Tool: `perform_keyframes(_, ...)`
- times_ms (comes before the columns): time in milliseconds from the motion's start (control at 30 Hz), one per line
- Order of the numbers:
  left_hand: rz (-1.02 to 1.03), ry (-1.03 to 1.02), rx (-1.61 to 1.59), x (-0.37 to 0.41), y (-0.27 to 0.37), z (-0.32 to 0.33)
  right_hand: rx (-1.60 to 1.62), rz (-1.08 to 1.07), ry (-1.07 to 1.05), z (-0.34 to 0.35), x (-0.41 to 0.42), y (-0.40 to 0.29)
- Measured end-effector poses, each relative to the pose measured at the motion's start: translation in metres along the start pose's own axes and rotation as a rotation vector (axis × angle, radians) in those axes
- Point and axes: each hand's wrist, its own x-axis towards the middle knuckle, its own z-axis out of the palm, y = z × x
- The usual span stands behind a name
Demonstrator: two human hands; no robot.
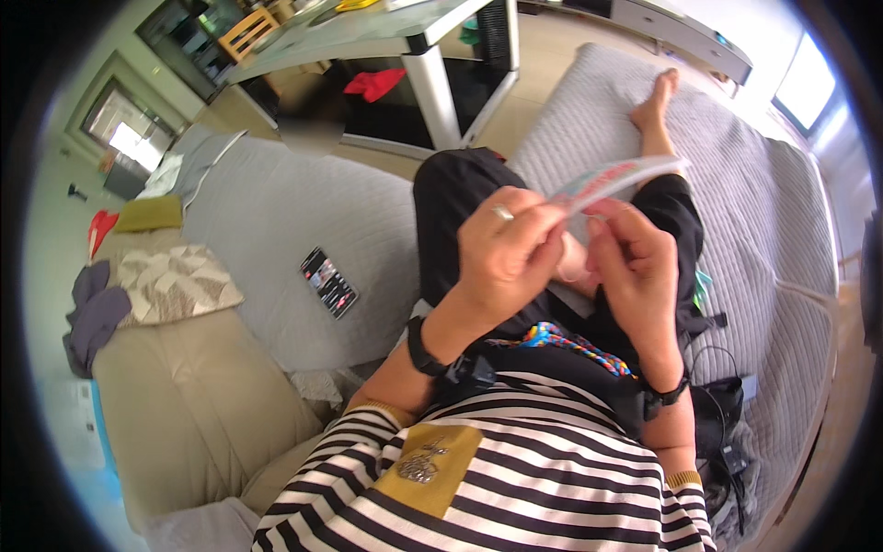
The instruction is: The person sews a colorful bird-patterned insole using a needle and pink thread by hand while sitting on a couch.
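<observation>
My left hand (509, 257), with a ring on one finger, is shut on one end of a flat, translucent plastic strip or packet (610, 181) that bears red printing. The packet points up and to the right and is blurred. Just below it, my right hand (631, 259) has its thumb and index finger pinched together; what lies between them is too small to tell. Both hands are close together above my crossed legs in black trousers (455, 214). A braided multicoloured cord (579, 348) lies at my waist.
A smartphone (329, 283) with its screen lit lies on the grey quilted sofa cover (276, 207) to the left. Cushions (176, 283) rest on the sofa back. A glass-topped table (365, 34) stands ahead. Black bags and cables (721, 414) lie at my right side.
</observation>
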Motion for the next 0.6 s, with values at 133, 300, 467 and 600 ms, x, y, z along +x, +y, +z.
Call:
perform_keyframes(133,0.067,-0.015,0.012,-0.002,0.006,0.001,0.248,0.09,-0.083,0.002,0.002,0.003)
perform_keyframes(300,-0.079,0.002,-0.168,0.0,0.001,-0.005,0.096,0.016,0.167,-0.013,0.014,0.007)
perform_keyframes(467,-0.278,-0.137,-0.403,0.004,0.004,-0.012,0.443,0.2,-0.016,-0.058,0.026,0.044)
perform_keyframes(600,-0.28,-0.249,-0.449,-0.003,0.0,-0.012,0.766,0.216,-0.48,-0.042,0.021,0.041)
